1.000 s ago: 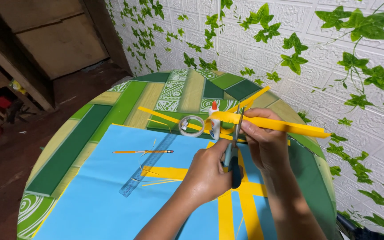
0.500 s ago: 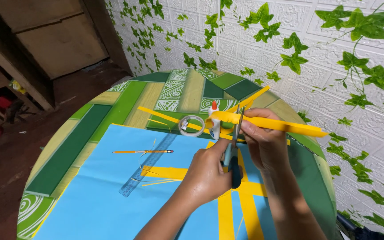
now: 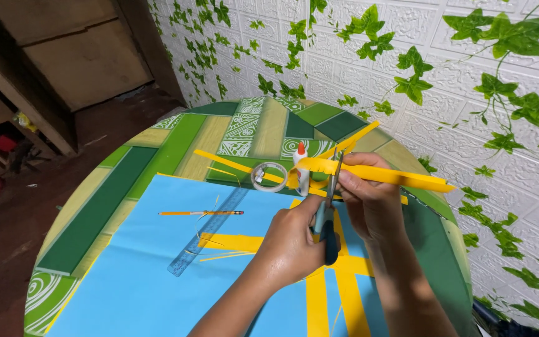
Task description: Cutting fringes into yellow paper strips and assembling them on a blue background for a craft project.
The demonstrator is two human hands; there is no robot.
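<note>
My left hand (image 3: 291,240) grips dark-handled scissors (image 3: 328,234), blades pointing up into a long yellow paper strip (image 3: 382,175). My right hand (image 3: 369,200) pinches that strip and holds it level above the table. The blades meet the strip near its left end, where it is cut into thin fringes. Both hands hover over a blue paper sheet (image 3: 151,274) with yellow strips (image 3: 338,287) laid across it.
A white glue bottle (image 3: 301,170) with a red tip and a clear tape roll (image 3: 268,176) stand behind the hands. A pencil (image 3: 201,213) and a clear ruler (image 3: 210,231) lie on the blue sheet. The round table (image 3: 157,156) has a green patterned cover; a leaf-decorated wall (image 3: 456,75) is close on the right.
</note>
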